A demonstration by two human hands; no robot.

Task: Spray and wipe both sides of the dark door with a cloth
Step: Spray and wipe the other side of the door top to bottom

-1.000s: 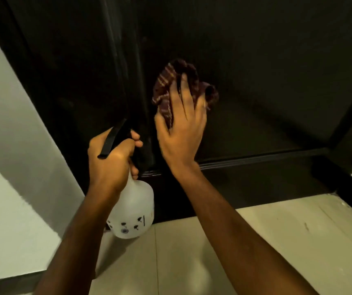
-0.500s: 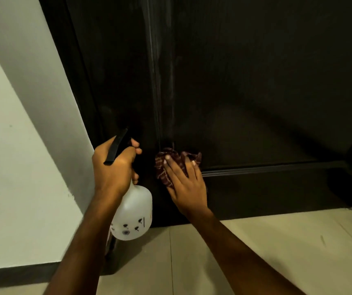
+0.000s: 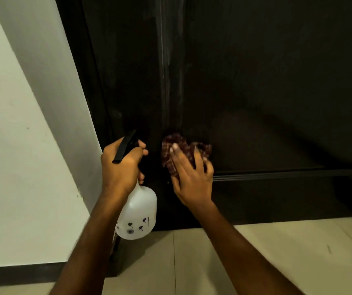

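Fingers (image 3: pixel 176 155) of the right hand (image 3: pixel 192 182) lie spread and mostly straight over a dark red checked cloth (image 3: pixel 171 145), pressing it flat against the dark door (image 3: pixel 266 81). The outer fingers are blurred, so I cannot tell how far they bend. The cloth is bunched, and its folds show above and to the left of the fingertips. It sits low on the door, at the foot of a vertical moulding (image 3: pixel 166 81) and just above a horizontal moulding (image 3: pixel 277 174) that runs off to the right.

Just beside it, the left hand (image 3: pixel 121 171) is wrapped round the neck of a white spray bottle (image 3: pixel 139 213). The fingers curl round the front and the black trigger lever (image 3: pixel 125 149) sticks up over the knuckles. The bottle hangs below the fist, near the door's bottom edge and clear of the floor, with small dark markings on its lower part. The two hands are near each other but do not touch.

Pale streaks run down the vertical moulding above the cloth. Left of the door stands a white wall (image 3: pixel 22 145) with a dark skirting strip (image 3: pixel 17 273) along its base. Pale floor tiles (image 3: pixel 277 252) meet the bottom of the door, and both bare forearms reach in from the lower edge of the view.
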